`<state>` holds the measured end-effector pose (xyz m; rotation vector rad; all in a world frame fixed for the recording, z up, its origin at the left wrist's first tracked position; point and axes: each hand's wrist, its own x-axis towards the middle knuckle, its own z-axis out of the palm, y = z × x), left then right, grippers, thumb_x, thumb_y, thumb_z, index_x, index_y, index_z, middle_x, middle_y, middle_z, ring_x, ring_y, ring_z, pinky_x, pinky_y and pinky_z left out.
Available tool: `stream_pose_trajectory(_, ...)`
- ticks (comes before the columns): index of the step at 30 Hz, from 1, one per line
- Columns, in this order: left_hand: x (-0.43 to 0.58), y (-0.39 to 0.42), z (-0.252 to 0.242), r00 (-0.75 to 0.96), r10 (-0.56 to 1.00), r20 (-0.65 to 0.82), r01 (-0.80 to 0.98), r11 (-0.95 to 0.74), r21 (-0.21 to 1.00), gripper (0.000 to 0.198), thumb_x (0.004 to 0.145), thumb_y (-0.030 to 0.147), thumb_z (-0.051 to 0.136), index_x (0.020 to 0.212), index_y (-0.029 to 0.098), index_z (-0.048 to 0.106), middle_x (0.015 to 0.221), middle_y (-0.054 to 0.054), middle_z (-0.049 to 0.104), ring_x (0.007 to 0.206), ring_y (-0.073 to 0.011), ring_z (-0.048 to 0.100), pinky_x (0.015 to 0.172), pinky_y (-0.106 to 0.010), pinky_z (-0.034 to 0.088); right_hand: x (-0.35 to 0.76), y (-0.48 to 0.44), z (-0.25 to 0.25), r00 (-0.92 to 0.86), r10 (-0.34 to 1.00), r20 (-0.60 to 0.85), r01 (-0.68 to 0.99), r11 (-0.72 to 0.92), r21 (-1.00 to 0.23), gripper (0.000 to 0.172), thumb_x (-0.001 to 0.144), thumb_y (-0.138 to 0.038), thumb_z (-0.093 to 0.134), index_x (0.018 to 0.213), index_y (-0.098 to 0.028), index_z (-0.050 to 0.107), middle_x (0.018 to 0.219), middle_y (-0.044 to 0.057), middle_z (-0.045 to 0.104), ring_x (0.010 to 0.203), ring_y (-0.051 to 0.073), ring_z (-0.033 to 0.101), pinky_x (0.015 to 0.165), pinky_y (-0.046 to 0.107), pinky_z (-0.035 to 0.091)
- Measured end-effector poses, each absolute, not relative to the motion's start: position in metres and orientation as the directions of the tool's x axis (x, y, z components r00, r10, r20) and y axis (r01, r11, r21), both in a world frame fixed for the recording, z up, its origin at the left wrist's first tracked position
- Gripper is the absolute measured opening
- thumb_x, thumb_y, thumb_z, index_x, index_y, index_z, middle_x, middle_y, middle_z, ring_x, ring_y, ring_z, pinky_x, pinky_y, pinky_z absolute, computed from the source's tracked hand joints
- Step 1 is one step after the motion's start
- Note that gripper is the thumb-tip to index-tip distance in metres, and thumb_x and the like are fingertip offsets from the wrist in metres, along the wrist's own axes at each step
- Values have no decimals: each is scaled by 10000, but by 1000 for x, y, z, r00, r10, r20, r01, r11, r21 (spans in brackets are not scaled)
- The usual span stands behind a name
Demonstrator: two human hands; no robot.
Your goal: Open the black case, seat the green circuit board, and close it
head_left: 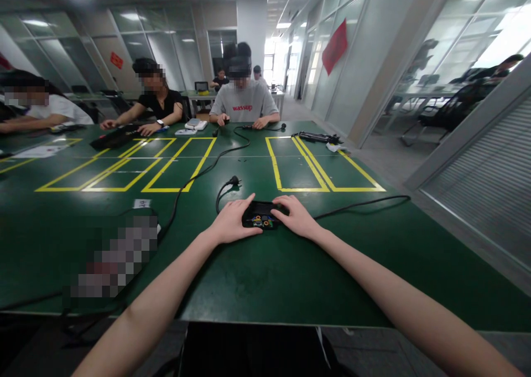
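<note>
A green table (pixel 249 280) fills most of the lower view. At its far side sits a person in grey shirt (pixel 244 103), and to the left of this one there is a person in black shirt (pixel 164 104); a third person (pixel 50 108) is partly seen at the left edge. On the table, yellow tape (pixel 302 190) makes several long frames. A black cable (pixel 207 169) runs in curves from the far side toward the left near part, where a blurred object (pixel 118 255) lies; what it is, one cannot tell.

In the near middle, the left hand (pixel 232 221) and the right hand (pixel 296 216) are apart from each other, with a small black case (pixel 262 206) between them. The left hand grips its left side, the thumb along the near edge. The right hand grips its right side, with thumb and fingers bent. The case is open upward. Just beyond the left hand lies a black plug (pixel 234 181). Inside the case, small electronic parts (pixel 266 222) are visible, with orange-yellow rings among them.
</note>
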<state>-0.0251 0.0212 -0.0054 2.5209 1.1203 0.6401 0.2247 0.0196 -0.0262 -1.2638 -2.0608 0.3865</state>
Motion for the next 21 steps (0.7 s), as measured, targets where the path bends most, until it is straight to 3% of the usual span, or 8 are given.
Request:
stream_pose_trajectory(3, -26, 20, -7, 571, 755, 321, 521, -636, 570, 991, 742, 433, 847, 1575, 235, 349, 1404, -147, 573, 1182, -315, 635, 1029, -471, 522, 225, 16, -21, -271, 907, 324, 479, 418, -772, 194, 882, -296, 629, 1054, -207, 643, 952, 47, 739, 823, 201, 671, 737, 355, 547)
stream_pose_trajectory(6, -26, 18, -5, 588, 732, 343, 443, -646, 621, 861, 745, 344, 850, 1501, 245, 450, 1341, -113, 564, 1072, -254, 649, 962, -418, 560, 225, 10, -15, -291, 908, 302, 359, 396, -845, 165, 867, -300, 645, 1002, -206, 627, 879, 26, 734, 797, 186, 691, 715, 325, 553)
stream_pose_trajectory(9, -26, 14, 0, 593, 721, 359, 433, -662, 612, 695, 721, 289, 865, 1347, 230, 569, 1278, -92, 576, 1047, -240, 631, 950, -411, 558, 223, 3, -11, -308, 892, 330, 322, 424, -846, 157, 860, -286, 666, 991, -207, 636, 905, 33, 744, 816, 184, 706, 786, 353, 583)
stream_pose_trajectory(14, -25, 11, 8, 583, 708, 398, 429, -685, 589, 496, 684, 217, 881, 1098, 203, 607, 1151, -63, 598, 1027, -234, 612, 925, -398, 545, 222, -6, -5, -377, 845, 379, 293, 497, -817, 136, 849, -222, 649, 983, -201, 649, 1064, 75, 747, 908, 199, 715, 897, 420, 589)
stream_pose_trajectory(21, -22, 7, 10, 607, 686, 402, 400, -701, 591, 314, 723, 172, 837, 928, 191, 600, 1082, -40, 588, 961, -198, 609, 834, -323, 527, 225, -9, 0, -489, 749, 447, 331, 633, -700, 179, 763, -116, 577, 922, -197, 590, 1023, 73, 704, 955, 210, 674, 872, 386, 569)
